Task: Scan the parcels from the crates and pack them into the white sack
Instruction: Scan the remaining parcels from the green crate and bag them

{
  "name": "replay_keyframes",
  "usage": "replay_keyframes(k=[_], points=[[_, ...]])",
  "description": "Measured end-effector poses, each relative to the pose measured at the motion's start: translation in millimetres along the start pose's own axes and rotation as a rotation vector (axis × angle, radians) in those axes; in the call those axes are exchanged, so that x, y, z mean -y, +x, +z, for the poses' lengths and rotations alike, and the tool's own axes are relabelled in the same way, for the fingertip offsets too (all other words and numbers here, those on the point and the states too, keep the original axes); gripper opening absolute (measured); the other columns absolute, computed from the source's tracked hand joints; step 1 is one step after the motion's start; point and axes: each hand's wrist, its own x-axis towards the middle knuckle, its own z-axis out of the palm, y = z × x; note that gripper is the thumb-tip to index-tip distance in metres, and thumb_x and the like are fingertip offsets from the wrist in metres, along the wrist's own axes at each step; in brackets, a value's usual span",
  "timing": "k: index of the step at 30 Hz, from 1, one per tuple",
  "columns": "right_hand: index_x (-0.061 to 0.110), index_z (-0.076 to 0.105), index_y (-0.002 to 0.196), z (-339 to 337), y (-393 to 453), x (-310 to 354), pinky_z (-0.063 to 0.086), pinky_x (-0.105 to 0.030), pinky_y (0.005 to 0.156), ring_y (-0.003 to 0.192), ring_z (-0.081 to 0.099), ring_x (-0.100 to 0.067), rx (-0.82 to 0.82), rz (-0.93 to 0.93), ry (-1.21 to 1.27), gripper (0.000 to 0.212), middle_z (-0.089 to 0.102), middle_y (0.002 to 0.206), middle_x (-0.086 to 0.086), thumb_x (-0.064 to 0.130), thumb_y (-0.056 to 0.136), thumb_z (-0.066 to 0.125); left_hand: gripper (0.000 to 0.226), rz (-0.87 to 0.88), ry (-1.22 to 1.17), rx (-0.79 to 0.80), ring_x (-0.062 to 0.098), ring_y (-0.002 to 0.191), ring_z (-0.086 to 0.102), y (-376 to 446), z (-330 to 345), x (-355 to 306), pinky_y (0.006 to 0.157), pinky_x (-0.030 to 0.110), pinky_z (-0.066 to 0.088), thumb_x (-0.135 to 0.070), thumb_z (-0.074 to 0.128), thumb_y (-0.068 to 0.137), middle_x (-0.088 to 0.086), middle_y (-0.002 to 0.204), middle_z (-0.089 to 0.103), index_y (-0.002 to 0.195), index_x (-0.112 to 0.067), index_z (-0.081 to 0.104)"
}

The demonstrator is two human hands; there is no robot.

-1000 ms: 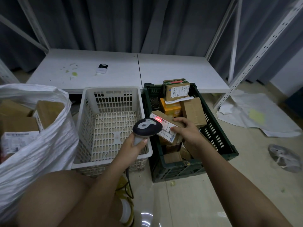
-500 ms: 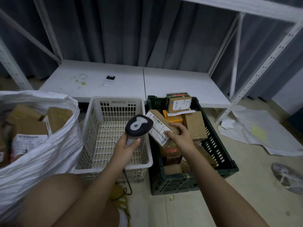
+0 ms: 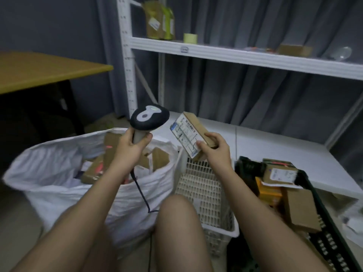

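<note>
1. Nearest: the person's bare knee (image 3: 176,218) and both forearms, reaching forward over the floor.
2. White sack (image 3: 59,173) stands open at the person's left, mouth up. Brown cardboard parcels (image 3: 96,169) lie packed inside it, some with labels showing.
3. White crate (image 3: 204,195) sits just right of the sack, touching its side. Its lattice wall shows; contents cannot be made out.
4. Dark crate (image 3: 322,238) next to it on the right, holding several boxes: a brown one (image 3: 300,209), an orange one (image 3: 270,193), and a labelled one (image 3: 279,173) on top.
5. Left hand (image 3: 133,144): fingers wrapped round the pale handle of the scanner (image 3: 149,119). Its dark head is raised above the sack's far rim. A black cable (image 3: 141,191) hangs from the handle down across the sack's front.
6. Right hand (image 3: 214,148): fingers and thumb pinch the lower end of a small parcel (image 3: 191,134). It is held in the air above the white crate's far edge, tilted, white label facing the person, just right of the scanner head and not touching it.
7. Behind: low white shelf board (image 3: 275,146) under the dark crate's far end.
8. Farther: upper shelf (image 3: 235,55) with a yellowish tape roll (image 3: 190,38) and boxes (image 3: 159,20); grey curtain (image 3: 245,91) at the back; wooden bench (image 3: 39,69) at far left.
</note>
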Motion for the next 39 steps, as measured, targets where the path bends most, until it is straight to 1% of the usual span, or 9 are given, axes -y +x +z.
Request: replay_keyframes(k=[6, 12, 15, 18, 22, 26, 29, 34, 39], points=[[0.017, 0.059, 0.115, 112, -4, 17, 0.053, -0.044, 0.093, 0.104, 0.061, -0.023, 0.217, -0.015, -0.123, 0.035, 0.055, 0.126, -0.010, 0.022, 0.084, 0.074, 0.019, -0.013, 0.007, -0.198, 0.010, 0.085, 0.062, -8, -93, 2, 0.071, 0.024, 0.047, -0.018, 0.065, 0.089, -0.006, 0.094, 0.067, 0.101, -0.031, 0.058], [0.025, 0.044, 0.133, 177, -3, -8, 0.045, -0.030, 0.088, 0.093, 0.053, -0.017, 0.069, -0.061, -0.245, 0.046, 0.033, 0.134, -0.004, 0.035, 0.092, 0.062, 0.018, -0.087, -0.034, -0.259, 0.000, 0.080, 0.065, -16, -127, 22, 0.061, 0.014, 0.050, -0.024, 0.065, 0.089, -0.010, 0.092, 0.068, 0.097, -0.038, 0.058], [0.013, 0.041, 0.142, 187, 6, -36, 0.040, -0.039, 0.105, 0.124, 0.048, -0.031, 0.561, 0.032, -0.692, 0.056, 0.041, 0.144, -0.012, 0.032, 0.093, 0.060, 0.019, -0.110, -0.051, -0.250, 0.008, 0.093, 0.064, -14, -128, 33, 0.074, 0.024, 0.049, -0.023, 0.064, 0.090, -0.009, 0.098, 0.068, 0.103, -0.034, 0.059], [0.009, 0.038, 0.144, 186, 7, -50, 0.049, -0.041, 0.100, 0.126, 0.050, -0.030, 0.817, 0.177, -0.655, 0.058, 0.043, 0.137, 0.000, 0.017, 0.092, 0.062, 0.023, -0.135, -0.058, -0.209, 0.013, 0.099, 0.062, -10, -122, 44, 0.081, 0.027, 0.048, -0.021, 0.063, 0.091, -0.008, 0.104, 0.067, 0.111, -0.030, 0.057], [0.017, 0.041, 0.145, 170, 10, -56, 0.042, -0.022, 0.089, 0.119, 0.050, -0.016, 0.833, 0.159, -0.574, 0.055, 0.047, 0.144, -0.005, 0.012, 0.093, 0.059, 0.024, -0.170, -0.055, -0.167, 0.018, 0.107, 0.060, -5, -107, 56, 0.093, 0.035, 0.048, -0.023, 0.063, 0.090, -0.005, 0.109, 0.065, 0.113, -0.027, 0.058], [0.018, 0.040, 0.146, 145, 17, -53, 0.041, -0.025, 0.091, 0.124, 0.047, -0.016, 0.761, 0.134, -0.505, 0.054, 0.046, 0.143, -0.004, 0.015, 0.095, 0.057, 0.020, -0.172, -0.073, -0.110, -0.012, 0.086, 0.061, -2, -80, 60, 0.070, 0.006, 0.046, -0.020, 0.064, 0.090, -0.021, 0.090, 0.068, 0.103, -0.034, 0.059], [0.016, 0.051, 0.139, 123, 24, -53, 0.042, -0.028, 0.091, 0.122, 0.051, -0.020, 0.640, 0.118, -0.452, 0.043, 0.052, 0.138, -0.006, 0.016, 0.096, 0.058, 0.021, -0.178, -0.100, -0.066, -0.009, 0.082, 0.063, 3, -54, 61, 0.064, 0.006, 0.047, -0.017, 0.063, 0.090, -0.024, 0.086, 0.069, 0.099, -0.036, 0.058], [0.021, 0.050, 0.136, 72, 33, -66, 0.045, -0.025, 0.075, 0.103, 0.054, -0.016, 0.492, 0.099, -0.385, 0.040, 0.056, 0.129, -0.007, 0.018, 0.097, 0.057, 0.026, -0.132, -0.121, -0.035, 0.006, 0.097, 0.061, 13, 8, 50, 0.083, 0.022, 0.049, -0.017, 0.064, 0.089, -0.015, 0.101, 0.065, 0.110, -0.032, 0.056], [0.019, 0.051, 0.136, -2, 40, -89, 0.048, -0.027, 0.086, 0.114, 0.054, -0.019, 0.392, 0.156, -0.349, 0.040, 0.054, 0.135, -0.006, 0.017, 0.097, 0.057, 0.024, -0.069, -0.115, 0.062, -0.011, 0.083, 0.058, 21, 90, 36, 0.066, 0.000, 0.042, -0.017, 0.065, 0.089, -0.016, 0.097, 0.063, 0.108, -0.029, 0.055]])
